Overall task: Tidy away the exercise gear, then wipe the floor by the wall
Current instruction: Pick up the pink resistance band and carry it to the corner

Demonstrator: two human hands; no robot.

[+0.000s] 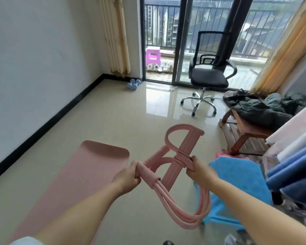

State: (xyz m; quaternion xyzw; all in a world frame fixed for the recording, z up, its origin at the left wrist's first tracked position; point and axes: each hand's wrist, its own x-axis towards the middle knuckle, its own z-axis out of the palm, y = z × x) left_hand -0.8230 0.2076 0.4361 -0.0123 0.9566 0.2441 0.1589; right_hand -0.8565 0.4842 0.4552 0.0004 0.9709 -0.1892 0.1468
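Two bare hands hold a pink resistance pull-rope exerciser [175,160] in the air above the tiled floor [113,117]. The left hand [126,176] is clenched around one foam-padded end; the right hand [200,169] grips the other padded bar. Pink elastic tubes sag in a loop between and below them. Under the left forearm, a pink exercise mat [74,177] lies flat on the floor, near the white wall [34,59]. A blue plastic stool [240,181] stands just beside the right hand. Farther off, pale blue dumbbells [133,84] rest in the corner, and a black office chair [208,75] faces the balcony door.
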